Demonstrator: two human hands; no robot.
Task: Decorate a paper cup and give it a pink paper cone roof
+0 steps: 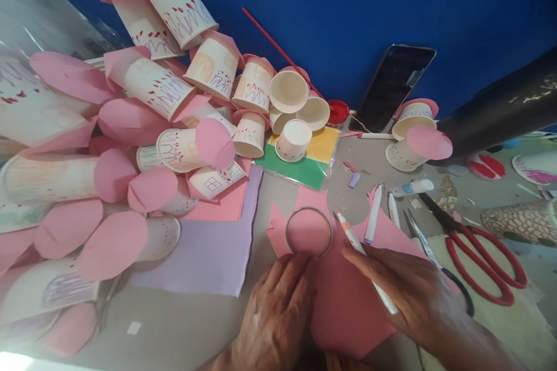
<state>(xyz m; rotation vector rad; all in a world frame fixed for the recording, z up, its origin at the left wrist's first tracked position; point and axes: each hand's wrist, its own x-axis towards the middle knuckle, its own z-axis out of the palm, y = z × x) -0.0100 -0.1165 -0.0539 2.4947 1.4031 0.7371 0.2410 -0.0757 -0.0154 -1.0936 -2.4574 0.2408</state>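
A thin round ring [308, 232] lies flat on a cut sheet of pink paper [348, 313]. My left hand [278, 301] holds the ring's lower edge with its fingertips, pressing it to the paper. Between the fingers of my right hand [404, 281] is a slim white marker [363, 255], its orange tip end just right of the ring. The paper's upper edge has curved cut-outs. Close to my right hand lie a capped white marker with a purple end [373, 214] and silver-bladed scissors [429, 246].
Decorated paper cups with pink tops [174, 81] crowd the left and back. Purple paper [217, 249] lies left of my hands. Red-handled scissors [483, 261] and a glue stick [413, 187] are at the right. A phone [394, 87] leans against the blue wall [348, 0].
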